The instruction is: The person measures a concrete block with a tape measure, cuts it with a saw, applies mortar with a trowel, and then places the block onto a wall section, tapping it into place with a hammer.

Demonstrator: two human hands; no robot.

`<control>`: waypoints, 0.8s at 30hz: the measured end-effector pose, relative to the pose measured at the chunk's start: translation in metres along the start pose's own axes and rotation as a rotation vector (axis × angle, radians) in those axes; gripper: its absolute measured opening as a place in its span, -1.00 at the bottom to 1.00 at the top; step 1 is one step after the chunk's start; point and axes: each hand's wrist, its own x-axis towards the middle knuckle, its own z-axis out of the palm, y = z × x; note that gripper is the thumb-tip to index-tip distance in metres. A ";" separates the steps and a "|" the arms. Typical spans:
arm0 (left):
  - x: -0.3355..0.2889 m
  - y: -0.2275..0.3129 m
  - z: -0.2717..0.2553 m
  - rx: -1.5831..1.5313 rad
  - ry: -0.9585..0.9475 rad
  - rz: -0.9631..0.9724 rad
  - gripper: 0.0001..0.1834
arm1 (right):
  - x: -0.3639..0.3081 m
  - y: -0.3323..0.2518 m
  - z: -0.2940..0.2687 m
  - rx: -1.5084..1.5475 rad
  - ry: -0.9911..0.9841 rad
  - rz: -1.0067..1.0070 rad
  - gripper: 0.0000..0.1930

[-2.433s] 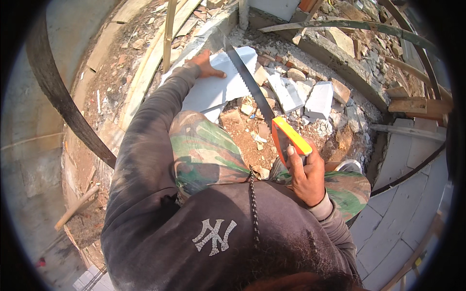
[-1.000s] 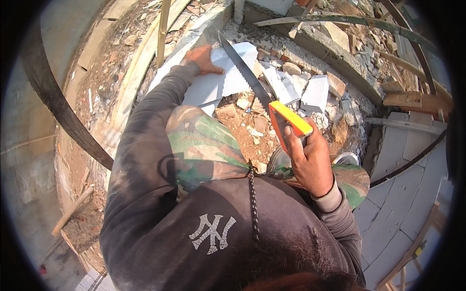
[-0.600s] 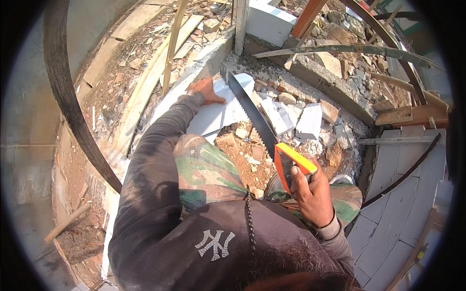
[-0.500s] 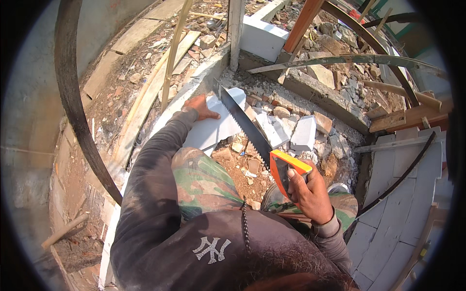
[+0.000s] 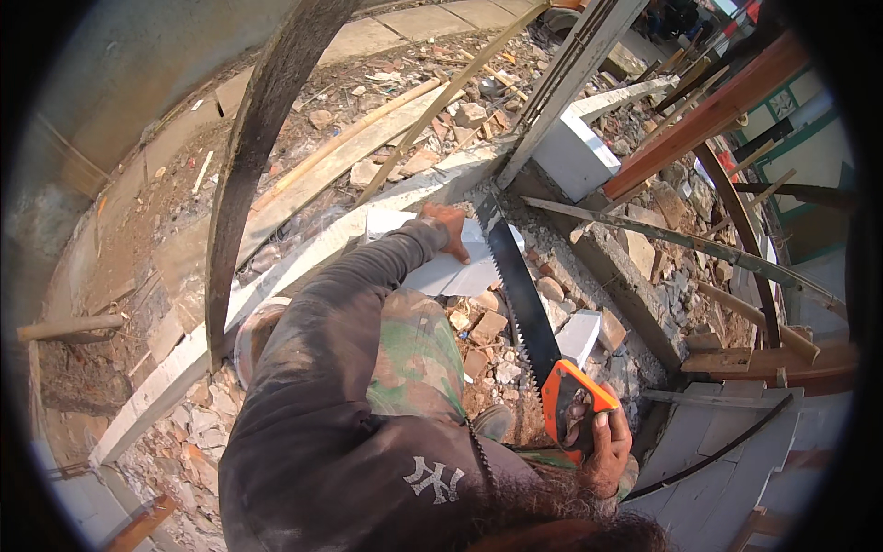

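My right hand (image 5: 607, 453) is wrapped round the orange and black handle of a handsaw (image 5: 522, 293), low and right of centre. The saw's dark toothed blade slants away from me and crosses the right part of a white block (image 5: 452, 274). My left hand (image 5: 447, 230) grips this block from above, with the thumb on its near face and the other fingers partly hidden. The block lies beside my camouflage-clad knee (image 5: 416, 354), above broken bricks and rubble.
A concrete beam (image 5: 377, 213) runs along the left, and another low concrete edge (image 5: 618, 285) lies on the right. Dark curved timber (image 5: 241, 175) and a concrete post (image 5: 566, 87) rise close by. Pale blocks (image 5: 708, 460) are laid at the lower right.
The saw has been drawn back toward me, its handle now lower and nearer my body. My left hand stays on the block. The whole view has turned and shifted.
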 end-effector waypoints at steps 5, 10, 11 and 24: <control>-0.015 -0.005 0.008 -0.015 0.096 -0.040 0.12 | 0.011 -0.026 0.003 0.086 -0.026 -0.011 -0.37; -0.003 -0.011 0.007 -0.001 0.069 -0.049 0.15 | 0.013 -0.017 0.019 -0.146 -0.021 0.002 -0.36; 0.004 -0.012 0.006 0.007 0.058 -0.020 0.15 | 0.013 -0.012 0.021 -0.125 -0.007 -0.022 -0.38; 0.044 -0.020 0.017 0.007 -0.058 -0.004 0.21 | 0.002 0.005 0.030 -0.087 0.074 -0.087 -0.46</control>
